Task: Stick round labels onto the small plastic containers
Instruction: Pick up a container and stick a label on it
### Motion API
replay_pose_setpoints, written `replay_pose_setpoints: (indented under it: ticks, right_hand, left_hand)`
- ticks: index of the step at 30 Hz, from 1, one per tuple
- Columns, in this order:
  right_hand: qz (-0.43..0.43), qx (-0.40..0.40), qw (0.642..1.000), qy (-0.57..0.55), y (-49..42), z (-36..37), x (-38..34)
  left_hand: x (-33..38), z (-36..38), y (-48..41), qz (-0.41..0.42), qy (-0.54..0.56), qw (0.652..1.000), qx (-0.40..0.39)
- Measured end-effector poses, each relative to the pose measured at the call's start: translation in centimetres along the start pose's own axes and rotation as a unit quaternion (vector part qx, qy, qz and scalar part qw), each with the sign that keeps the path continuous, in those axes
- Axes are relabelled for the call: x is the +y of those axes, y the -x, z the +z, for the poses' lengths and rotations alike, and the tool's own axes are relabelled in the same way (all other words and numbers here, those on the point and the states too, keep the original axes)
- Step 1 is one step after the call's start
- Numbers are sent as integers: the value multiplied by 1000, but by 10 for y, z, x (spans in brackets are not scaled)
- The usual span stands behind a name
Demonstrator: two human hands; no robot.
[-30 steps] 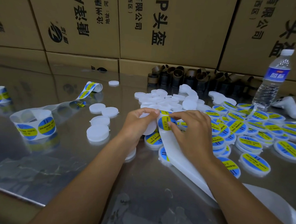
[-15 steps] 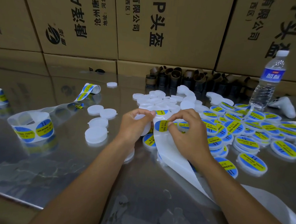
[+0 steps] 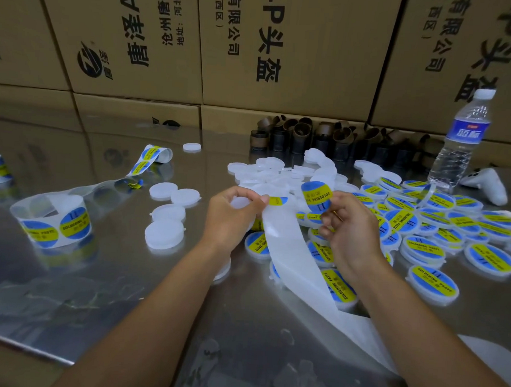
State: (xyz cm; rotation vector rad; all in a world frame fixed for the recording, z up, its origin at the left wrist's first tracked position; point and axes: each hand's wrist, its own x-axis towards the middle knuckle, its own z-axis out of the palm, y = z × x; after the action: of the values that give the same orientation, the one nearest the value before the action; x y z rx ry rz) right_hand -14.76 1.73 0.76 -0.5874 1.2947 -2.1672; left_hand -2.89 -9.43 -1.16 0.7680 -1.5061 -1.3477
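My right hand (image 3: 348, 227) pinches a round blue and yellow label (image 3: 316, 196), peeled free and held up above the table. My left hand (image 3: 232, 218) grips a small white plastic container (image 3: 240, 203) together with the top of the white backing strip (image 3: 292, 254), where another label (image 3: 277, 201) shows at the fold. The strip trails down to the lower right. Unlabelled white containers (image 3: 279, 176) lie heaped behind my hands. Labelled containers (image 3: 424, 220) spread to the right.
A label roll (image 3: 54, 222) stands at left, with three loose white containers (image 3: 164, 234) beside it. A water bottle (image 3: 461, 142) and a white controller (image 3: 490, 188) sit at far right. Brown roll cores (image 3: 310, 137) line the cardboard boxes (image 3: 256, 45) behind. The shiny metal table's edge (image 3: 24, 347) runs at lower left.
My right hand has peeled the label off the strip and lifted it up and to the right. My left hand kept its hold on the container and strip.
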Motion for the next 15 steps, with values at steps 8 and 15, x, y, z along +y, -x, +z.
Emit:
replay_pose_setpoints:
  ticks: [8,15]
  right_hand:
    - [96,-97,984,-116,9,5,-5]
    - [94,-136,980,-109,12,7,-7]
  left_hand:
    - [0,-6,-7,-27,-12,997,70]
    - [14,-9,-7,-115,280,953,-17]
